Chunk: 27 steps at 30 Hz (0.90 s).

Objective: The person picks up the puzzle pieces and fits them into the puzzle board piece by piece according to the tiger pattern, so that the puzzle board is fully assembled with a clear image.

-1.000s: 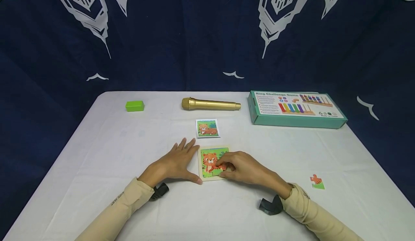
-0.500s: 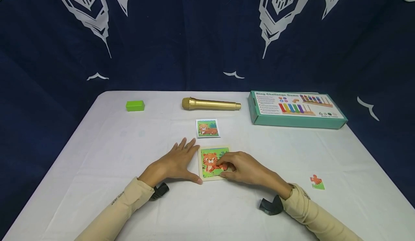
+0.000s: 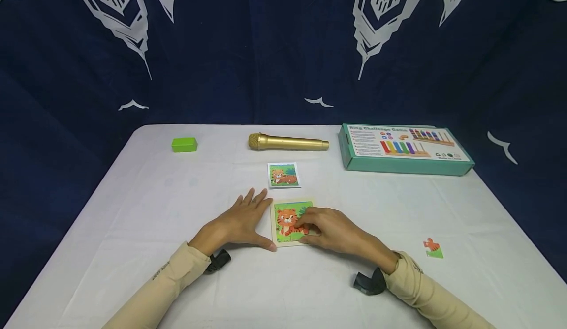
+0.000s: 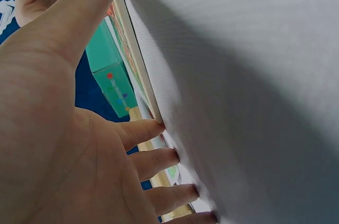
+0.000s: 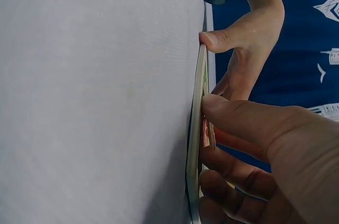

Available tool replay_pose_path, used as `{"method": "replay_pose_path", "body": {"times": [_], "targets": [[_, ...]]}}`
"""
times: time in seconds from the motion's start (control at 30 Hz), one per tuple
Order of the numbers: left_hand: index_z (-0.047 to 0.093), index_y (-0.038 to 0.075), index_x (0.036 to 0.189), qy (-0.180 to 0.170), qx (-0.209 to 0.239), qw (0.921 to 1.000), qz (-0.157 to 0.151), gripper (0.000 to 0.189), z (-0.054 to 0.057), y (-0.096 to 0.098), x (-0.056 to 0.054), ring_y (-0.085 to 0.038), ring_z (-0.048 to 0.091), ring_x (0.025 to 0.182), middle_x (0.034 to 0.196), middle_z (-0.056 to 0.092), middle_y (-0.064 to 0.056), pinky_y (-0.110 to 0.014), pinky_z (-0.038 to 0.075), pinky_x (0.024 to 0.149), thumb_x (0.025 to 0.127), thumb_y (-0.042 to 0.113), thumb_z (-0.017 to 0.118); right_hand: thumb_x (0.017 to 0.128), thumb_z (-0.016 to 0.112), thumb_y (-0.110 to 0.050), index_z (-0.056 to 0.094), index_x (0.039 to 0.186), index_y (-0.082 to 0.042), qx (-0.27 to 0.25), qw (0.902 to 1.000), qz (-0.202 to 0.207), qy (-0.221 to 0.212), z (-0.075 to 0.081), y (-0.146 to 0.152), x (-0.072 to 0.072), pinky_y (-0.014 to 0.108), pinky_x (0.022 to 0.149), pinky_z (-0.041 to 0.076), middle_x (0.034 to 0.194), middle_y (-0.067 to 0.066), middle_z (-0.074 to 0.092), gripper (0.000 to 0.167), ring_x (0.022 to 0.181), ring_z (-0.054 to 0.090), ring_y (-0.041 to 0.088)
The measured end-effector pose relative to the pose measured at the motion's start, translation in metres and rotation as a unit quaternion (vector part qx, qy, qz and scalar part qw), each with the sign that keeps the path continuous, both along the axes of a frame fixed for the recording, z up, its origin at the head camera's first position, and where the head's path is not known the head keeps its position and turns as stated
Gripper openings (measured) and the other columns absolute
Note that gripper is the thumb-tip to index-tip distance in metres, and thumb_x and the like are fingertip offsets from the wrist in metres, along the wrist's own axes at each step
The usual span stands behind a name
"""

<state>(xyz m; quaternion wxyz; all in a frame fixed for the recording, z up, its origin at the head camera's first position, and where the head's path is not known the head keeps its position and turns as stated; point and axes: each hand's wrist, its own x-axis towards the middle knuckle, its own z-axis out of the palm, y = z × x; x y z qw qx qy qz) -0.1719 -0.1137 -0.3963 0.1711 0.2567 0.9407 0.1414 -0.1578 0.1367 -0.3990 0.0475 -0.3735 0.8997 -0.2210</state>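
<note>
A square tiger jigsaw board [image 3: 273, 225] with a pale wooden rim lies on the white table. My left hand [image 3: 239, 223] has its fingers spread, with thumb and index fingertip touching the board's left edge. My right hand [image 3: 334, 228] bends over the board's right side, thumb low and index above. Between them it pinches a thin jigsaw piece [image 5: 212, 136], which looks slightly tilted off the board in the right wrist view. The fingers hide most of that piece and the board's right part. Another orange and green jigsaw piece [image 3: 433, 249] lies loose far to the right.
Just behind the board lies a tiger picture card [image 3: 284, 175]. Farther back are a gold microphone [image 3: 288, 142], a green block [image 3: 184, 145] at the left and a teal game box [image 3: 407, 165] at the right. A dark blue curtain hangs behind the table.
Under my right fingers the jigsaw piece has shifted slightly, and its green part now lines up more closely with the picture. My left hand has stayed still.
</note>
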Motion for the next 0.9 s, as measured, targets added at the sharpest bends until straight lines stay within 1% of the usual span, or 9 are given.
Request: {"method": "replay_pose_path", "body": {"times": [0.1,0.3,0.43,0.53,0.67,0.9], "targets": [[0.026,0.005,0.151,0.001,0.0,1.0,-0.001,0.119,0.0001,0.0001,-0.0001,-0.039,0.001,0.146,0.16,0.011,-0.016,-0.057,0.009,0.116,0.064,0.069,0.075,0.08,0.078,-0.026,0.072,0.106,-0.016,-0.002,1.0,-0.004,-0.004,-0.0002,0.0003,0.0002,0.02,0.064,0.041,0.093,-0.01,0.063,0.029,0.075,0.05,0.005],[0.026,0.005,0.151,0.003,0.001,1.0,-0.002,0.119,0.0003,0.0002,0.0,-0.039,0.001,0.146,0.16,0.011,-0.016,-0.057,0.009,0.115,0.064,0.069,0.075,0.079,0.08,-0.025,0.068,0.106,-0.015,-0.017,0.9991,-0.019,-0.034,-0.0008,0.0004,-0.0008,0.021,0.063,0.042,0.08,-0.011,0.057,0.032,0.071,0.05,0.006],[0.026,0.005,0.151,0.003,0.0,1.0,-0.003,0.119,0.0002,0.0003,0.0,-0.04,0.001,0.146,0.16,0.011,-0.016,-0.057,0.01,0.115,0.064,0.068,0.075,0.078,0.08,-0.025,0.064,0.099,-0.017,-0.029,0.9984,-0.022,-0.044,-0.0021,0.0009,-0.0018,0.021,0.061,0.041,0.076,-0.012,0.055,0.028,0.068,0.049,0.006],[0.026,0.005,0.151,0.004,-0.001,1.0,-0.003,0.119,0.0001,0.0005,-0.0001,-0.04,0.001,0.146,0.16,0.011,-0.016,-0.057,0.01,0.115,0.064,0.068,0.075,0.078,0.08,-0.025,0.063,0.094,-0.018,-0.031,0.998,-0.021,-0.05,-0.0026,0.0016,-0.0023,0.02,0.058,0.041,0.07,-0.014,0.053,0.024,0.063,0.048,0.003],[0.026,0.005,0.151,0.003,-0.003,1.0,-0.002,0.119,-0.0002,0.0006,0.0,-0.039,0.002,0.146,0.16,0.011,-0.016,-0.056,0.01,0.116,0.063,0.069,0.075,0.079,0.08,-0.024,0.064,0.09,-0.018,-0.031,0.9972,-0.018,-0.065,-0.0028,0.002,-0.0029,0.02,0.055,0.04,0.064,-0.014,0.05,0.021,0.059,0.045,0.0],[0.026,0.005,0.151,0.003,-0.003,1.0,-0.001,0.119,-0.0009,0.0004,-0.0004,-0.039,0.002,0.146,0.16,0.011,-0.015,-0.056,0.009,0.116,0.063,0.069,0.075,0.081,0.078,-0.02,0.065,0.09,-0.017,-0.033,0.9966,-0.017,-0.073,-0.0031,0.0021,-0.0033,0.019,0.054,0.04,0.064,-0.014,0.051,0.016,0.058,0.045,-0.001]]}}
